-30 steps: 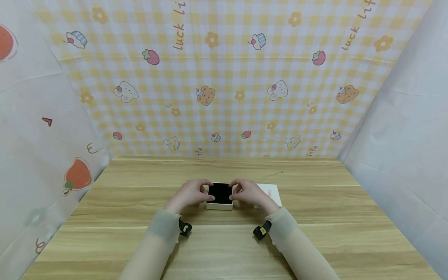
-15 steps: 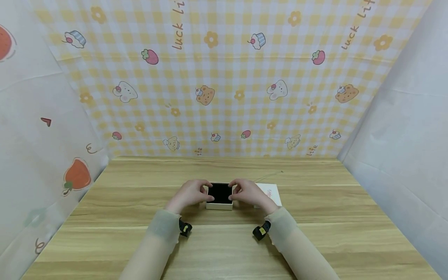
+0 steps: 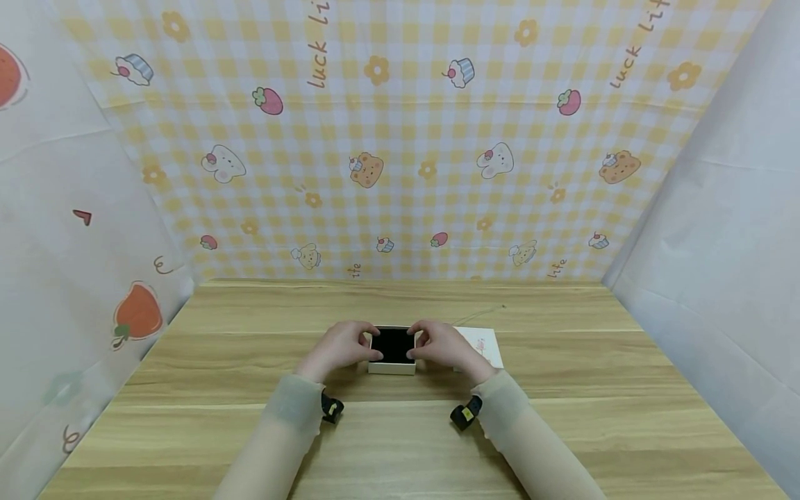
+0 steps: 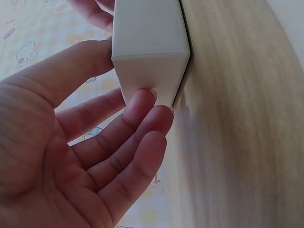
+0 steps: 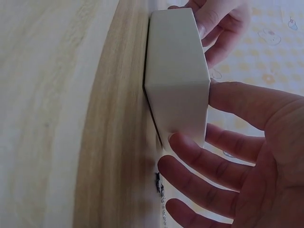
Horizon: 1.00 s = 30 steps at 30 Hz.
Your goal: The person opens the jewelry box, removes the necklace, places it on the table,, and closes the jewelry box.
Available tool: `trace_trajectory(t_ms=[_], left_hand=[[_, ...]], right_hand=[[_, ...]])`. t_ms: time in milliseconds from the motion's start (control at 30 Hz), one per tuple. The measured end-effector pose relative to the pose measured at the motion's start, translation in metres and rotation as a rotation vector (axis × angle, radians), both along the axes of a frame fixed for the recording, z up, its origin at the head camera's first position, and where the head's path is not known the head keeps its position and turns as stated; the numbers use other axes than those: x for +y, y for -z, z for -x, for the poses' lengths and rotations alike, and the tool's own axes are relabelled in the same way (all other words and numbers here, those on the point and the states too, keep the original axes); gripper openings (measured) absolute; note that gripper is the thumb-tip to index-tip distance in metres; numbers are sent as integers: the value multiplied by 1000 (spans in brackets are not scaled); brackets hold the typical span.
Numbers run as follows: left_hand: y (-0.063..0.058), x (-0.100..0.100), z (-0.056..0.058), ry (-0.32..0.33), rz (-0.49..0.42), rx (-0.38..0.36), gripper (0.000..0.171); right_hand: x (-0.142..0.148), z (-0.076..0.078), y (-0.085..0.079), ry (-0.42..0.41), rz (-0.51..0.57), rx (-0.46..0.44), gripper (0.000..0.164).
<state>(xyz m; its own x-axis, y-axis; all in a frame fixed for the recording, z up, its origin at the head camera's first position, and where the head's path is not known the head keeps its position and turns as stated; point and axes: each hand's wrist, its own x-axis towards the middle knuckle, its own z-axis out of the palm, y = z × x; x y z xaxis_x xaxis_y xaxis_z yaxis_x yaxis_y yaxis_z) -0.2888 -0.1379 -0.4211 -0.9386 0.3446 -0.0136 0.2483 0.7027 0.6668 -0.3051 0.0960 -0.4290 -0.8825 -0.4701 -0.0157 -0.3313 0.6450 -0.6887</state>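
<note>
A small white jewelry box with a black pad filling its top sits on the table before me. My left hand holds its left end, thumb and index tips at the corners of the pad. At the opposite end my right hand holds it the same way. In the left wrist view, more fingertips rest against the end wall of the box. The right wrist view likewise has a curled finger touching the near wall of the box.
A white lid with pink lettering lies to the right, partly behind my right hand. Beyond it a thin necklace chain stretches over the wooden table. A checked cloth hangs behind the table.
Almost nothing differs; the right thumb shifts very slightly left along the edge of the pad. Both hands stay at the box, which has not moved.
</note>
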Motion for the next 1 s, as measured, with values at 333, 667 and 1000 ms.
trace_trajectory(t_ms=[333,667,1000], left_hand=[[1,2,0,9,35,26,38],[1,5,-1,32,108,66,38],[4,9,-1,28,118,55,40]], right_hand=[[-1,-1,-1,2,-20,12,38],[-3,0,2,-5,-60,35,38],[-4,-4,3,-4,-79,45,37]])
